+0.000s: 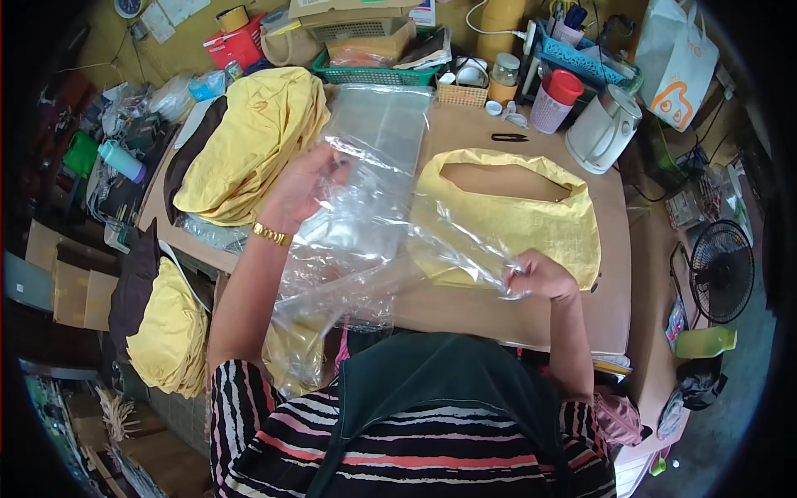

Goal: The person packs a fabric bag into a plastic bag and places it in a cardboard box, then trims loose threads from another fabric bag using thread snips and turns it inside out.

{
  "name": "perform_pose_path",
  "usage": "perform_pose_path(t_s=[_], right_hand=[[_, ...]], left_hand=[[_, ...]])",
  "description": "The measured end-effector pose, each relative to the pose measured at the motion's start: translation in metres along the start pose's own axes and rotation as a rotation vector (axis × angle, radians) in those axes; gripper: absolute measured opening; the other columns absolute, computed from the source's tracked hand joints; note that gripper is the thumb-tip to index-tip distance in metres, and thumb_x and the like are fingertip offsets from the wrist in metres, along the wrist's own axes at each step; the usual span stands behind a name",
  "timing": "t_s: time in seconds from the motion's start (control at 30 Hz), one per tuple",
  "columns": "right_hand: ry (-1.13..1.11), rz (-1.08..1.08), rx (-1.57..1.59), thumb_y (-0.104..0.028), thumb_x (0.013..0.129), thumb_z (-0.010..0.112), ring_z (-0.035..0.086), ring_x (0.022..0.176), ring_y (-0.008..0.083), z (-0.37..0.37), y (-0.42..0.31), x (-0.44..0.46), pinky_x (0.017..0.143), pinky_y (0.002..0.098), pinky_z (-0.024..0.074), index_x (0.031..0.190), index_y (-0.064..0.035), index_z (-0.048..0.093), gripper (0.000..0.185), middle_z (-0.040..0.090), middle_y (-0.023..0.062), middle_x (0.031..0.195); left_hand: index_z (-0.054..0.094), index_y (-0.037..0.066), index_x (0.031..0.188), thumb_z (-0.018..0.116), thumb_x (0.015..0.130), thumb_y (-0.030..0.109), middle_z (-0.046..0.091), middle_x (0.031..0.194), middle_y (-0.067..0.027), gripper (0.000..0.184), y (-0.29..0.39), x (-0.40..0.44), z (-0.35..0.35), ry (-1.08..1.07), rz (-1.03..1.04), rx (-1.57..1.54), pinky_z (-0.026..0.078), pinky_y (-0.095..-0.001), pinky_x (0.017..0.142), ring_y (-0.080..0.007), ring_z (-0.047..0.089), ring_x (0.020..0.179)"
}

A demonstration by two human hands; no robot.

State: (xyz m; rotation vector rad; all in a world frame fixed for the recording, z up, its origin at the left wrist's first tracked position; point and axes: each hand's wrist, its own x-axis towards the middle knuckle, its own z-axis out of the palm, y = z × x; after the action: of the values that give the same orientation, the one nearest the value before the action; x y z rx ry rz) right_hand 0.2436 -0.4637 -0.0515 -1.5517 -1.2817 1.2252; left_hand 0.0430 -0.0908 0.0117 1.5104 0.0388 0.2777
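Observation:
A clear plastic bag [465,236] is stretched out in the air between my two hands. My left hand [315,178], with a gold watch on its wrist, is closed on the bag's upper left part, its fingers partly behind the shiny film. At the other end my right hand [540,275] pinches a gathered corner. Beneath the film lies a flat pile of clear plastic sheets or bags [378,112]. A yellow cloth bag [531,224] with a wide handle opening lies flat on the table to the right, partly covered by the plastic.
Folded yellow cloth pieces [257,133] are heaped at the table's left; more yellow cloth [170,332] hangs below. Black thread snips [509,138], a white kettle [603,129], a pink cup [552,108] and a green basket [378,76] stand or lie toward the back. A fan [721,270] is at right.

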Motion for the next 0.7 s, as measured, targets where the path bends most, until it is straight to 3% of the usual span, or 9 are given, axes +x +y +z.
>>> perform_pose_path(t_s=[0.07, 0.2, 0.27, 0.33, 0.43, 0.53, 0.6, 0.67, 0.7], right_hand=[[0.168, -0.179, 0.304, -0.038, 0.089, 0.063, 0.063, 0.075, 0.0159, -0.008, 0.005, 0.003, 0.072, 0.0305, 0.0501, 0.098, -0.0045, 0.064, 0.035, 0.067, 0.0062, 0.089], [0.659, -0.745, 1.204, -0.027, 0.095, 0.052, 0.06, 0.092, 0.0152, -0.015, 0.033, 0.006, 0.084, 0.0311, 0.0447, 0.085, -0.0039, 0.065, 0.029, 0.065, 0.0049, 0.097], [0.213, -0.292, 0.283, -0.023, 0.093, 0.055, 0.062, 0.087, 0.0177, -0.011, 0.026, -0.001, 0.078, 0.0339, 0.0483, 0.103, -0.004, 0.062, 0.022, 0.065, 0.0067, 0.095], [-0.134, -0.039, -0.214, -0.019, 0.092, 0.057, 0.063, 0.084, 0.0194, 0.001, 0.005, -0.01, 0.074, 0.0353, 0.0505, 0.112, -0.004, 0.059, 0.025, 0.066, 0.0077, 0.093], [0.754, -0.447, 0.803, -0.023, 0.092, 0.058, 0.065, 0.069, 0.0185, 0.017, 0.019, 0.002, 0.061, 0.0307, 0.0532, 0.111, -0.0045, 0.06, 0.027, 0.066, 0.007, 0.089], [0.386, -0.708, 1.411, -0.025, 0.091, 0.06, 0.064, 0.068, 0.0165, -0.001, 0.034, 0.004, 0.062, 0.0315, 0.0528, 0.109, -0.0038, 0.062, 0.028, 0.067, 0.0062, 0.084], [0.606, -0.312, 1.28, -0.028, 0.09, 0.062, 0.061, 0.066, 0.0131, 0.008, 0.018, -0.004, 0.061, 0.0298, 0.0504, 0.099, -0.0048, 0.063, 0.025, 0.064, 0.0037, 0.073], [-0.189, 0.014, -0.111, -0.036, 0.092, 0.06, 0.058, 0.06, 0.0112, 0.014, -0.016, -0.001, 0.06, 0.0283, 0.0483, 0.087, -0.0074, 0.063, 0.029, 0.058, 0.0002, 0.062], [-0.187, 0.016, -0.112, -0.036, 0.092, 0.06, 0.058, 0.06, 0.0112, 0.018, -0.013, -0.004, 0.06, 0.0283, 0.0483, 0.087, -0.0074, 0.063, 0.029, 0.058, 0.0002, 0.062]], left_hand=[[0.064, 0.007, 0.089, 0.056, 0.094, 0.025, 0.054, 0.068, 0.0044, 0.02, 0.02, -0.013, 0.018, 0.238, -0.286, -0.349, 0.035, -0.02, 0.05, -0.005, 0.047, 0.059], [0.065, 0.008, 0.098, 0.057, 0.095, 0.035, 0.048, 0.065, 0.0049, 0.028, 0.01, -0.01, 0.019, -0.707, -0.496, 0.398, 0.033, -0.0202, 0.046, -0.0038, 0.04, 0.05], [0.062, 0.006, 0.107, 0.059, 0.094, 0.034, 0.051, 0.071, 0.0036, 0.03, -0.01, -0.013, 0.005, -0.409, -0.454, 0.36, 0.034, -0.0199, 0.049, -0.0033, 0.043, 0.056], [0.061, 0.004, 0.102, 0.061, 0.093, 0.031, 0.055, 0.081, 0.0022, 0.028, -0.012, -0.012, 0.006, -0.04, -0.212, -0.389, 0.039, -0.0217, 0.061, -0.0048, 0.047, 0.069], [0.06, 0.004, 0.099, 0.063, 0.09, 0.028, 0.058, 0.089, 0.0023, 0.026, 0.002, -0.028, 0.03, 0.036, -0.256, -0.298, 0.042, -0.023, 0.07, -0.0058, 0.051, 0.077], [0.063, 0.003, 0.103, 0.068, 0.087, 0.024, 0.061, 0.093, 0.0029, 0.027, -0.014, -0.022, 0.019, -0.463, -0.205, 0.264, 0.042, -0.0211, 0.066, -0.0038, 0.052, 0.079], [0.064, 0.004, 0.102, 0.069, 0.088, 0.025, 0.062, 0.09, 0.0021, 0.026, -0.012, -0.021, 0.019, -0.03, -0.471, 0.114, 0.042, -0.0204, 0.061, -0.004, 0.053, 0.073], [0.063, 0.005, 0.099, 0.068, 0.089, 0.027, 0.063, 0.088, 0.0011, 0.025, -0.033, -0.014, -0.001, 0.113, -0.289, -0.255, 0.044, -0.0224, 0.06, -0.0052, 0.054, 0.066], [0.063, 0.006, 0.099, 0.067, 0.089, 0.028, 0.063, 0.087, 0.0003, 0.025, -0.03, -0.012, 0.001, 0.195, -0.257, -0.511, 0.045, -0.0238, 0.06, -0.0064, 0.054, 0.066]])
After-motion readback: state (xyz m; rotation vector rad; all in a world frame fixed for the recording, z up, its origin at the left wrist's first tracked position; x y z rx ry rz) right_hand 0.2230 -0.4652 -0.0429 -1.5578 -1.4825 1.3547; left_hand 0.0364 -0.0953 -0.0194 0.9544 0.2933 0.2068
